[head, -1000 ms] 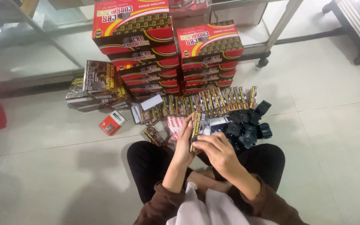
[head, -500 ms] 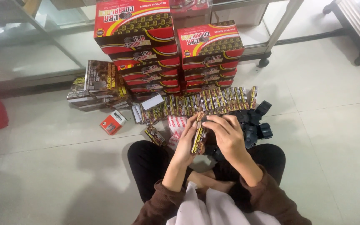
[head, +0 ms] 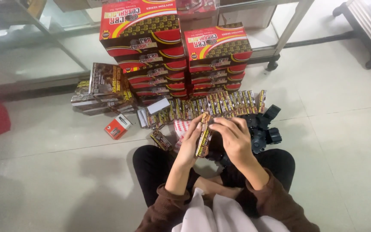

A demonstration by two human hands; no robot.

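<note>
The left hand [head: 193,136] gripped a small dark carton [head: 204,136] upright above the lap, fingers curled along its left edge. The right hand [head: 232,136] pinched its top, fingers narrow. Bare tiled floor [head: 56,172] lay open on both sides. Ahead, a row of like cartons [head: 211,104] and stacked red boxes [head: 172,56] closed the way. Black parts [head: 265,129] were half hidden behind the right hand.

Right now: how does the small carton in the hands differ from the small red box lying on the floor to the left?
The small carton is dark brown and gold; the small red box is red and white. The small carton is slim, held upright between the left hand and right hand; the small red box is squat, lying untouched on the tile floor. Both are small printed cartons.
</note>
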